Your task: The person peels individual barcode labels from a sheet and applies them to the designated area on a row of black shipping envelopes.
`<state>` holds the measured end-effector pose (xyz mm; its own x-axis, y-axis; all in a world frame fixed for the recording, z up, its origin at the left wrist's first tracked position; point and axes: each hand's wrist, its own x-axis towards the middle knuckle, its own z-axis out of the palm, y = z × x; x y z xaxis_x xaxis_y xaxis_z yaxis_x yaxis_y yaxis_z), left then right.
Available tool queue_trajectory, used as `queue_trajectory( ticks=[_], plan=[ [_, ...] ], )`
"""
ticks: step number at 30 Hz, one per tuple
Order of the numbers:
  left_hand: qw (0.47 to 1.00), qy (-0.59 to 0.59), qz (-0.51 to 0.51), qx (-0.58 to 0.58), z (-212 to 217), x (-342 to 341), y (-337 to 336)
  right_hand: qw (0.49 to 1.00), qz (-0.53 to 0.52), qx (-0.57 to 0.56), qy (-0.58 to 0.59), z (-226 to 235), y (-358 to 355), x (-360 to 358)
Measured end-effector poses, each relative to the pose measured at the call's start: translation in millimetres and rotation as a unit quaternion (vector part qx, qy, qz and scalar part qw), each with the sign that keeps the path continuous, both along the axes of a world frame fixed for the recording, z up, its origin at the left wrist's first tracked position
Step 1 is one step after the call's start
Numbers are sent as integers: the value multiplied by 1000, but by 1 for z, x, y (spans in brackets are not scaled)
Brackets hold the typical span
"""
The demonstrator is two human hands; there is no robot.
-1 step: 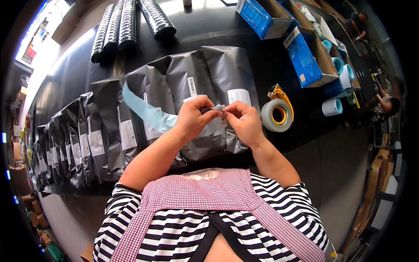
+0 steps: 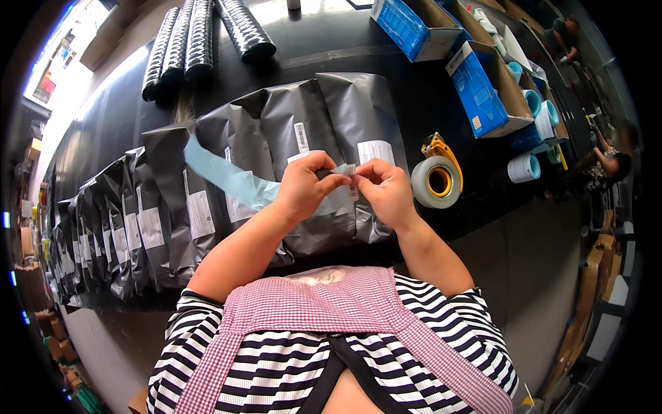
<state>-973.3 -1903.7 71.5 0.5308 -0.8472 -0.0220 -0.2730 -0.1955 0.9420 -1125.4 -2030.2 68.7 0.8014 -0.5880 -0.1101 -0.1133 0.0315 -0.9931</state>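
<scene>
Pale blue label backing strip [image 2: 221, 172] trails from my left hand [image 2: 303, 188] out to the left, across the grey mailer bags. That hand is closed, thumb and forefinger pinching the strip's near end. Close against it, my right hand [image 2: 387, 196] is also closed, its fingertips on a small barcode sticker [image 2: 350, 170] at the strip's end. Whether the sticker has fully parted from the strip I cannot tell. Both hands hover over a filled grey mailer bag [image 2: 296, 114] with a white label. Beside it on the right lies another grey mailer bag [image 2: 358, 107].
A yellow tape dispenser with a clear roll [image 2: 436, 183] stands right of my right hand. Blue boxes [image 2: 483, 93] and label rolls [image 2: 524, 168] sit at the far right. Black wrapped tubes [image 2: 200, 41] lie at the back. More labelled mailer bags [image 2: 148, 214] stand in a row leftward. Other people appear far right.
The free end of the backing strip has swung slightly left. Both hands keep nearly the same place and grip.
</scene>
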Motion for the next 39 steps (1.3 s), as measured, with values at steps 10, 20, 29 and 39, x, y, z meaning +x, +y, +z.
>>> queue_trajectory(
  ticks=[10,20,29,39],
  plan=[
    [908,-238,-343,-30,-21,-23,-45,999,-22,21,-39,-45,-134,28],
    [879,-277,-388,8,-52,-35,-47,1000,-2,-4,12,-76,-137,52],
    [886,-263,-381,3,-52,-34,-48,993,13,-111,31,-71,-137,50],
    [886,-275,-374,-5,-55,-36,-46,958,-47,-279,53,-69,-145,80]
  ],
)
